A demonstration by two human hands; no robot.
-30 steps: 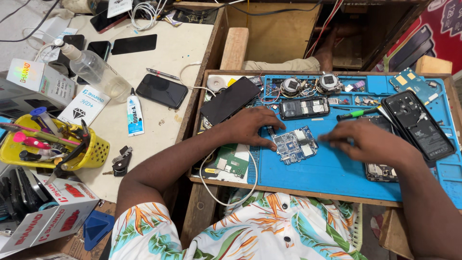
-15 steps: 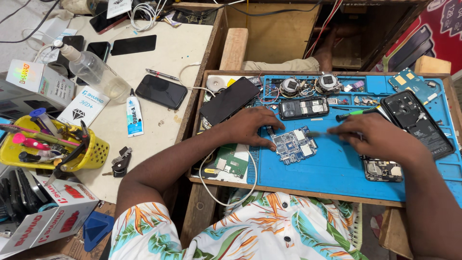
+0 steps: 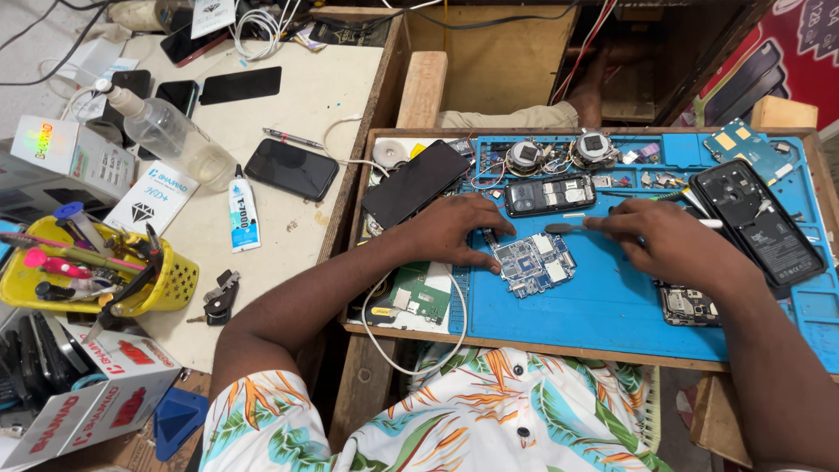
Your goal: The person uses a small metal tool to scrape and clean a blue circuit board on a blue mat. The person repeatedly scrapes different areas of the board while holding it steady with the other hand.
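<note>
On a blue repair mat (image 3: 612,306), a small blue circuit board (image 3: 533,262) lies at the centre, the left hand (image 3: 454,229) pressing flat on its left edge, holding nothing, while the right hand (image 3: 669,240), just right of the board, pinches a thin tool (image 3: 568,228) whose tip hovers above it.

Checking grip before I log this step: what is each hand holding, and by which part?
The right hand pinches a thin tool by its handle end. The left hand holds nothing; its fingertips press on the blue circuit board, at its left edge.
</note>
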